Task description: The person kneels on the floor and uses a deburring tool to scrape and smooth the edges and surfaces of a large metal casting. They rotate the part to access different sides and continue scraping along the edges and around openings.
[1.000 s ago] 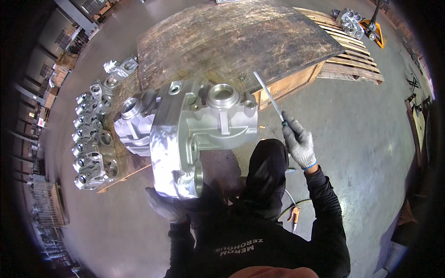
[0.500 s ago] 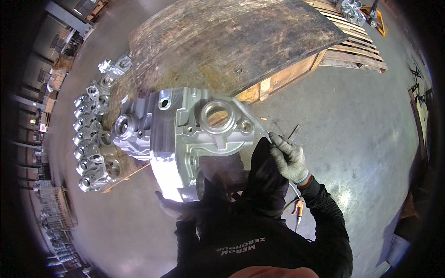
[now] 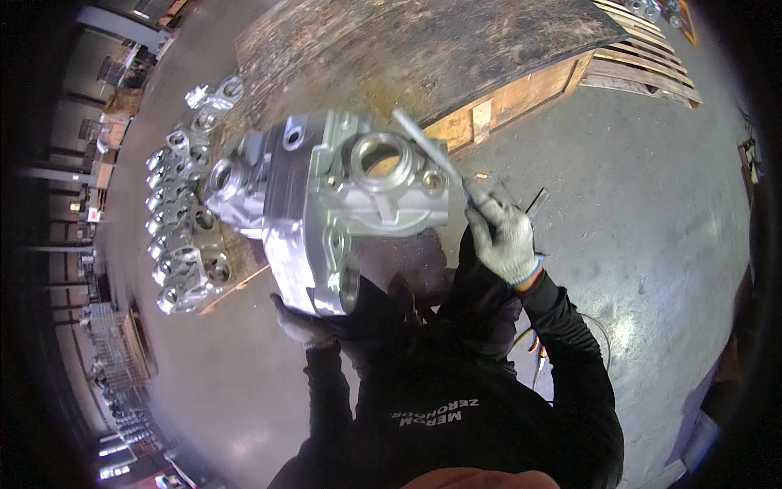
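A large silver-grey metal casting (image 3: 285,196) with round bored openings stands in front of me, slightly blurred. My left hand (image 3: 303,326), gloved, is at its lower left end; the fingers curl against the edge and are partly hidden. My right hand (image 3: 503,232), in a pale glove, is closed around a long flat file-like metal bar (image 3: 425,145). The bar slants up and left from the hand, beside the casting's right-hand bored ring. A thin dark rod (image 3: 537,201) shows just beyond the right hand; I cannot tell whether the hand holds it.
A worn wooden tabletop (image 3: 456,49) lies beyond the casting, with a slatted pallet (image 3: 635,61) at far right. Several similar castings (image 3: 183,212) stand in rows at left. An orange-handled air gun (image 3: 535,349) and a hose (image 3: 601,326) are near my right forearm.
My view has shifted, so the scene sits higher. The bar has moved up and left alongside the casting's ring. The left hand stays at the casting's lower end.
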A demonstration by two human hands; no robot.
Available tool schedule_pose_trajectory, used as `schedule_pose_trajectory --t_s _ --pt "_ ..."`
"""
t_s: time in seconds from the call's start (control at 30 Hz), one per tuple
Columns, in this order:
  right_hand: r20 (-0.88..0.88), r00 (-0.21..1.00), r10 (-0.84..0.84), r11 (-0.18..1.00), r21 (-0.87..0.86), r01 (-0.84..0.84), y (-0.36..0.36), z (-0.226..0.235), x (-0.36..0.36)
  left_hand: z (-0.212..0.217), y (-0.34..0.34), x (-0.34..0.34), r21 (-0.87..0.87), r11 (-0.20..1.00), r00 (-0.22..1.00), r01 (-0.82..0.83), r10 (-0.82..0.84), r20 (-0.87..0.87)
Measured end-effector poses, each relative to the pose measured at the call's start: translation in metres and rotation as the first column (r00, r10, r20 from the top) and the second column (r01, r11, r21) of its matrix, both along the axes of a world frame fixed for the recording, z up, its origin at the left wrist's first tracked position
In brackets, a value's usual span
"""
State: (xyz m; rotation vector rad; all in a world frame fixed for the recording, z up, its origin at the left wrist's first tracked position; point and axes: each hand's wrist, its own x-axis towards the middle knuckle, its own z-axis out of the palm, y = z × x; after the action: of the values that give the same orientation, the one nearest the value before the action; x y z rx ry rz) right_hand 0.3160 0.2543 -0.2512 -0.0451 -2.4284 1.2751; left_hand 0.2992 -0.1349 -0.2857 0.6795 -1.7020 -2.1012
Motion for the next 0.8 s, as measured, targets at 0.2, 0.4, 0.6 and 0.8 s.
schedule_pose_trajectory --t_s 0.2,0.4,0.6,0.8 --pt "-0.351 0.936 -0.017 1.000 -0.020 0.011 -0.029 -0.007 0.016 0.041 -0.013 -0.040 0.412 0.906 0.979 0.094 -0.008 -0.206" --pt "-0.121 0.984 -0.130 0.978 -0.178 0.108 -0.080 -0.004 0.009 0.073 -0.085 -0.104 0.107 0.984 0.940 0.145 -0.104 -0.324" --pt "-0.229 0.967 -0.114 0.972 -0.228 0.061 -0.105 -0.004 0.036 0.046 -0.124 -0.134 0.218 0.963 0.977 0.160 -0.122 -0.177" --pt "-0.051 0.983 -0.176 0.984 -0.034 0.174 -0.116 -0.001 0.040 0.014 -0.110 -0.115 0.270 0.952 0.984 0.147 -0.113 -0.135"
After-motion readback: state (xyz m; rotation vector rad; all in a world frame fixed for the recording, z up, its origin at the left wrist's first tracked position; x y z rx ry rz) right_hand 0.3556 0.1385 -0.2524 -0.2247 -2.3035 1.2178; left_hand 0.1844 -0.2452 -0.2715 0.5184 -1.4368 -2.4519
